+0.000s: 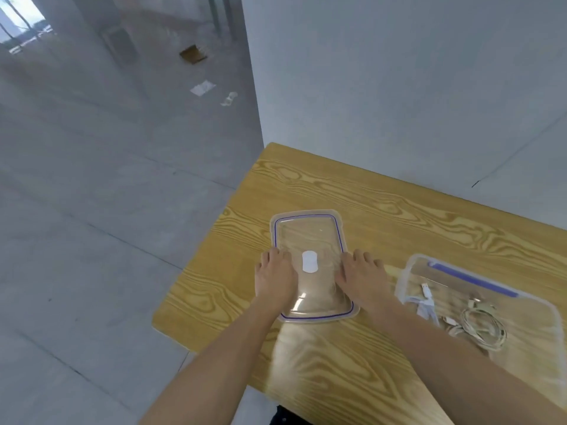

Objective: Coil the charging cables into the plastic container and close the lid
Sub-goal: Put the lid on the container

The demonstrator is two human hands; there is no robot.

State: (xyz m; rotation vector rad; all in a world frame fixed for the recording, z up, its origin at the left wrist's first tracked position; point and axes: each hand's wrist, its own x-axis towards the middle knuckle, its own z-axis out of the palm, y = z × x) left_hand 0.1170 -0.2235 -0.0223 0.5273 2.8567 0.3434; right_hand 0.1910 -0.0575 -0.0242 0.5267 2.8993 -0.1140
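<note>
Grey concrete floor (92,210) fills the left half of the head view, with a white wall (399,87) at twelve to two o'clock and a few scraps of litter lying far off toward eleven o'clock. From the centre down to five o'clock runs a wood-grain table (337,194), its far edge against the wall.

Near the middle of the table lies the clear plastic lid (310,234), flat, with a thin purple seal line around its rim and a white oval sticker (309,261) at its centre. Both hands rest on it. The left hand (274,280) sits at the sticker's nine o'clock, palm down on the lid's left edge, fingers (273,256) together and pointing toward twelve. The right hand (362,277) sits at the sticker's three o'clock on the lid's right edge, palm down, fingers (365,257) slightly fanned and also pointing toward twelve. Whether either hand curls under the rim cannot be told. Bare forearms run back toward six o'clock.

At four o'clock from the lid, just beside the right wrist, stands the clear plastic container (478,305), open, with a purple strip along its far rim. Inside lie the charging cables (478,326): a loosely coiled white bundle on the right side and a white lead with a USB plug (426,288) on the left.
</note>
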